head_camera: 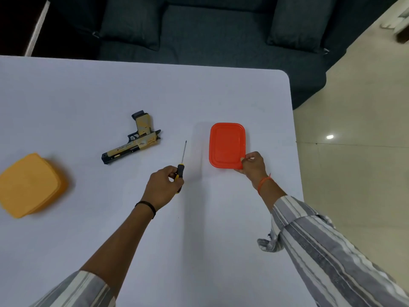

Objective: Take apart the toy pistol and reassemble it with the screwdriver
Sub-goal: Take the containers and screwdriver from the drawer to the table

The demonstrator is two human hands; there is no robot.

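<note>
A tan and black toy pistol (132, 141) lies whole on its side on the white table (88, 96), muzzle toward the near left. My left hand (162, 186) grips the black and yellow handle of a screwdriver (182, 159), whose thin shaft points away from me, to the right of the pistol. My right hand (252, 165) pinches the near right corner of a red rectangular lid (226, 145) lying flat on the table.
An orange lidded box (31, 183) sits at the table's left edge. The table's right edge (294, 151) runs just beyond the red lid, with tiled floor past it. A dark sofa (210, 29) stands behind the far edge.
</note>
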